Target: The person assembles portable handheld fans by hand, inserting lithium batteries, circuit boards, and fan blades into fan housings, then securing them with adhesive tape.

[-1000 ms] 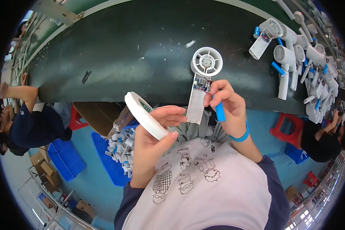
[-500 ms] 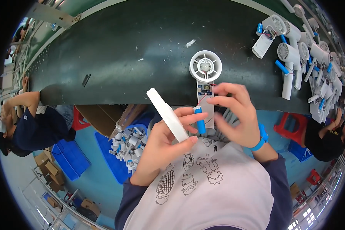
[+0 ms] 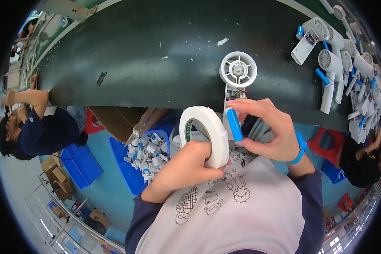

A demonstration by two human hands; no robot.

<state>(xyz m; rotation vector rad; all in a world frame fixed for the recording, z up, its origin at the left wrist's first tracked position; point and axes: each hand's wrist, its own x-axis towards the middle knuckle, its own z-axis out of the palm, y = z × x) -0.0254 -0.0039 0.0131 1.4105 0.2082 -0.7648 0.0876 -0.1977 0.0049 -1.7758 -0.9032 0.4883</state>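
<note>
My left hand (image 3: pixel 184 163) grips a roll of white tape (image 3: pixel 219 142), its fingers through the core. Just right of the roll, my right hand (image 3: pixel 269 127) pinches a blue cylindrical battery (image 3: pixel 235 125) at its two ends, between thumb and fingers. Behind the battery lies an opened white handheld fan (image 3: pixel 250 70), its round head on the dark table and its handle reaching past the near edge. A small circuit board (image 3: pixel 234 94) with a digit display and red wire sits in the handle. My right fingers and the tape partly hide the handle.
Many white fan bodies with blue batteries (image 3: pixel 330 63) are heaped on the right of the table (image 3: pixel 156 42). Below at left stands a blue bin (image 3: pixel 125 169) of white parts. A black strip (image 3: pixel 101 78) lies at left. Other people sit at both sides.
The tape roll has turned from edge-on to show its core, and my left fingers have left the battery. My right hand has come to hold the battery, now tilted the other way.
</note>
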